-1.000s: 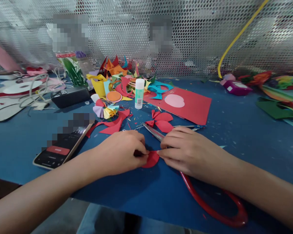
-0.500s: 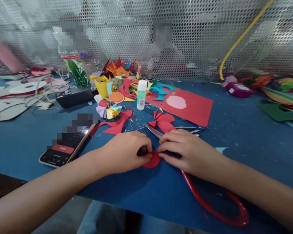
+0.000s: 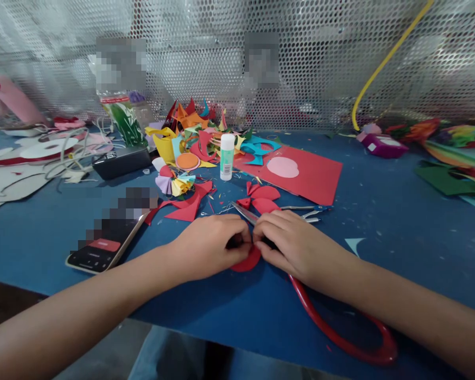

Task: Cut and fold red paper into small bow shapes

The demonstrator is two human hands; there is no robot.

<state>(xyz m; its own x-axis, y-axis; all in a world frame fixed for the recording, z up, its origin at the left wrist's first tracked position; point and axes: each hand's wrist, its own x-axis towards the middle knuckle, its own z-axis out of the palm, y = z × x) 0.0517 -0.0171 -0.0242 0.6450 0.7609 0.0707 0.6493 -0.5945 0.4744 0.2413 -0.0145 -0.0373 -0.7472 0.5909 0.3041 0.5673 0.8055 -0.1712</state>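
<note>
A rounded red paper piece (image 3: 247, 260) lies at the table's near middle, pinched from both sides by my hands. My left hand (image 3: 214, 244) is closed on its left part, thumb and fingertips together. Against its right part my right hand (image 3: 287, 240) is closed too, the fingertips almost touching those of the left. Red-handled scissors (image 3: 312, 311) lie under my right hand and wrist, the blades pointing away to the left. Just beyond the hands are several red paper petals (image 3: 266, 196). What the fingertips cover cannot be seen.
A glue stick (image 3: 227, 157) stands upright beyond the hands, near a heap of colored paper scraps (image 3: 190, 132) and a red sheet (image 3: 319, 177). A phone (image 3: 113, 235) lies left. Tweezers (image 3: 316, 211) lie behind my right hand. A perforated metal screen (image 3: 301, 63) closes the back.
My hands have drawn slightly closer together over the red paper piece, and the fingertips now nearly meet. The view has shifted a little; the other things stay in place.
</note>
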